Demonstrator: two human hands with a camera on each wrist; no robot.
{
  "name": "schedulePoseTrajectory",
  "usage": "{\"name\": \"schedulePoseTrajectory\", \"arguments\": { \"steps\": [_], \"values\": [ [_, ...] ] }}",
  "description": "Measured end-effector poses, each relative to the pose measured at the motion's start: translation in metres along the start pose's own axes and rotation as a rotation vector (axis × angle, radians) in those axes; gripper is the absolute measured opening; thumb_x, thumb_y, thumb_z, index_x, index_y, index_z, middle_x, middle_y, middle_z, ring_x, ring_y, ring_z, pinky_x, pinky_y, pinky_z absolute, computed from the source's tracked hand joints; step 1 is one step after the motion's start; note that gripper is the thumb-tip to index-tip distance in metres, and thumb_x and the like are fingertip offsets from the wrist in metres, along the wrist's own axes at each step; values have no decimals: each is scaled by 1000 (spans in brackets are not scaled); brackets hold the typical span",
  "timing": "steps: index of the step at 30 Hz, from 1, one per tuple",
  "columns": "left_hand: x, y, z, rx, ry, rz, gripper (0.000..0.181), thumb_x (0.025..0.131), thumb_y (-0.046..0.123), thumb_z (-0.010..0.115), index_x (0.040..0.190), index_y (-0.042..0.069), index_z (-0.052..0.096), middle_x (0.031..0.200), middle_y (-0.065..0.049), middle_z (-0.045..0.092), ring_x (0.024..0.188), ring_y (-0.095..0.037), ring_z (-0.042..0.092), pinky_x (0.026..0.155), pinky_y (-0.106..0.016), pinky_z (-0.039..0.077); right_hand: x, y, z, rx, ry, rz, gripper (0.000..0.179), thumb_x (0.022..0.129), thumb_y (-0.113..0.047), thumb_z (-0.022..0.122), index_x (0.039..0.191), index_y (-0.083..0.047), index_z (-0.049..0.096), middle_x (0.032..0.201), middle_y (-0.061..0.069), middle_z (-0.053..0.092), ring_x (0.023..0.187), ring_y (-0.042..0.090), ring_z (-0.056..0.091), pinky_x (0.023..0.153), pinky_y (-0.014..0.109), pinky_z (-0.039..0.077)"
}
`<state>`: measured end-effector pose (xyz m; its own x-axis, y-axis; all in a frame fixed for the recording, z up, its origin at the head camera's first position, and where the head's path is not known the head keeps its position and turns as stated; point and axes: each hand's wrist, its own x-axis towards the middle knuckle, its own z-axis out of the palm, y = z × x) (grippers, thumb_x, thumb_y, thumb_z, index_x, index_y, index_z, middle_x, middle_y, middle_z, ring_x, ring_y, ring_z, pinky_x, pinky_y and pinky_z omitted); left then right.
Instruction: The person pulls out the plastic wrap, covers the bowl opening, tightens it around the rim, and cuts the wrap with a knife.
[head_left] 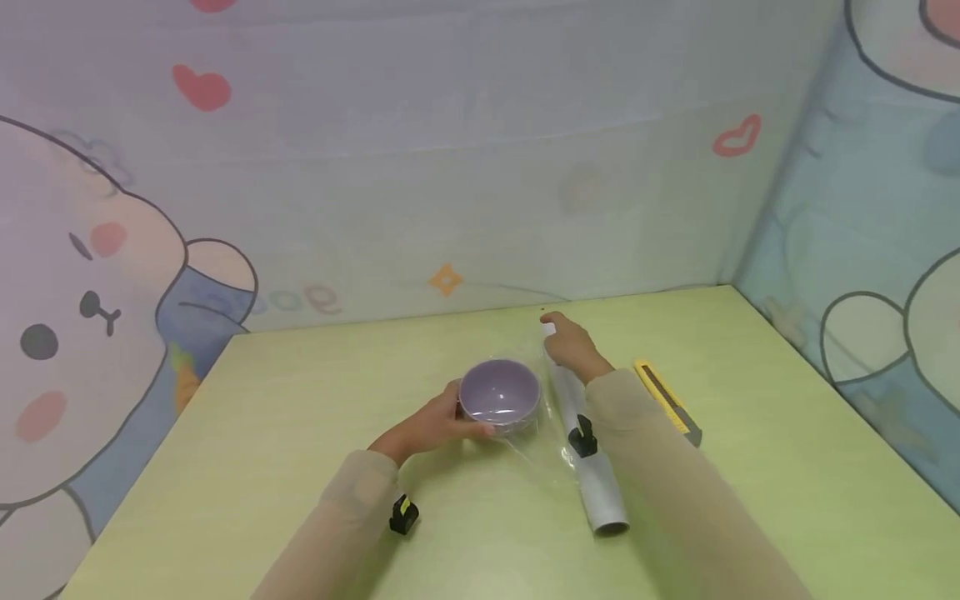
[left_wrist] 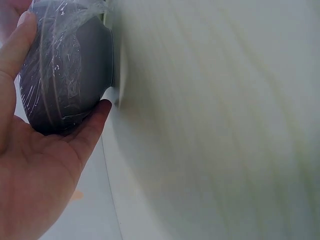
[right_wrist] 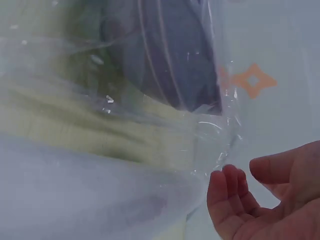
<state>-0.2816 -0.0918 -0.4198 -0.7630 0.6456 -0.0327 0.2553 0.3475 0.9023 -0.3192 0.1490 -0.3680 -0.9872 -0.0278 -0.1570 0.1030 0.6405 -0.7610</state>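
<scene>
My left hand (head_left: 438, 421) grips a purple bowl (head_left: 501, 385), thumb on the near side and fingers around the other. In the left wrist view, wrinkled cling film (left_wrist: 70, 55) clings to the bowl's outer wall. That film stretches across to a long white roll of cling film (head_left: 602, 492) lying just right of the bowl. At the roll's far end is my right hand (head_left: 573, 343). The right wrist view shows its fingertips (right_wrist: 218, 182) right at the film's edge, with the thumb held apart from them.
A yellow utility knife (head_left: 663, 396) lies right of the roll, beyond my right forearm. The light green table (head_left: 300, 400) ends at a printed cloth backdrop (head_left: 480, 167) behind and another at the right. Each wrist carries a small black mount.
</scene>
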Motion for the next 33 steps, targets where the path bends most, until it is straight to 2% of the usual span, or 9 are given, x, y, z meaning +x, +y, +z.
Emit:
{"name": "schedulePoseTrajectory", "arguments": {
  "steps": [2, 4, 9, 14, 17, 22, 26, 29, 33],
  "values": [
    [1, 1, 0, 5, -10, 19, 85, 77, 21, 74, 142, 10, 20, 134, -10, 41, 122, -24, 44, 102, -41, 37, 6, 1, 3, 22, 20, 28, 62, 83, 2, 33, 143, -15, 31, 73, 5, 50, 45, 6, 35, 52, 22, 45],
    [2, 1, 1, 3, -14, 25, 85, 77, 21, 75, 142, 9, 21, 133, -10, 42, 120, -22, 46, 101, -40, 38, 7, 1, 7, 19, 30, 46, 61, 84, 2, 32, 143, -16, 31, 81, 10, 56, 47, 7, 41, 56, 23, 49],
    [4, 0, 1, -19, -26, 40, 84, 77, 19, 75, 141, 9, 22, 133, -10, 43, 121, -23, 45, 101, -39, 38, 5, 0, 13, -45, 53, 48, 60, 85, 4, 32, 142, -14, 34, 109, 21, 59, 46, 8, 49, 48, 19, 45],
    [5, -2, 2, -19, -18, 45, 85, 77, 18, 75, 142, 9, 21, 134, -11, 41, 123, -25, 44, 103, -42, 36, 4, 2, 16, -112, 80, 16, 56, 83, 4, 35, 136, -11, 45, 98, 19, 66, 46, 8, 52, 42, 15, 38],
    [5, -2, 2, -5, -4, 36, 85, 76, 19, 75, 142, 9, 22, 135, -11, 41, 124, -25, 43, 104, -43, 35, 3, 2, 15, -162, 92, -12, 50, 83, 3, 36, 130, -7, 50, 102, 18, 66, 46, 8, 51, 42, 15, 35],
    [3, -1, 0, -1, -2, 25, 84, 77, 18, 75, 141, 10, 22, 134, -9, 42, 123, -24, 43, 104, -42, 34, 0, 2, 11, -275, 124, -40, 39, 88, -2, 38, 123, -4, 55, 108, 16, 66, 52, 10, 52, 50, 21, 41],
    [1, 3, -1, -32, -27, 41, 83, 78, 12, 73, 142, 7, 21, 134, -14, 41, 123, -28, 43, 104, -44, 34, -3, 0, 9, -366, 159, -68, 31, 93, -8, 40, 116, -1, 60, 111, 16, 65, 71, 21, 63, 69, 34, 51],
    [-1, 10, -1, -58, -46, 52, 83, 78, 6, 72, 142, 2, 19, 135, -21, 39, 125, -34, 41, 105, -48, 33, -2, -1, 11, -435, 187, -83, 27, 93, -7, 41, 107, 1, 63, 102, 16, 67, 77, 25, 64, 73, 37, 53],
    [-3, 14, -1, -53, -42, 30, 84, 78, 7, 72, 143, 1, 18, 136, -22, 37, 126, -35, 39, 105, -49, 31, 3, 2, 15, -511, 206, -71, 23, 89, 0, 40, 83, 2, 62, 68, 8, 57, 55, 14, 48, 51, 26, 46]
  ]
}}
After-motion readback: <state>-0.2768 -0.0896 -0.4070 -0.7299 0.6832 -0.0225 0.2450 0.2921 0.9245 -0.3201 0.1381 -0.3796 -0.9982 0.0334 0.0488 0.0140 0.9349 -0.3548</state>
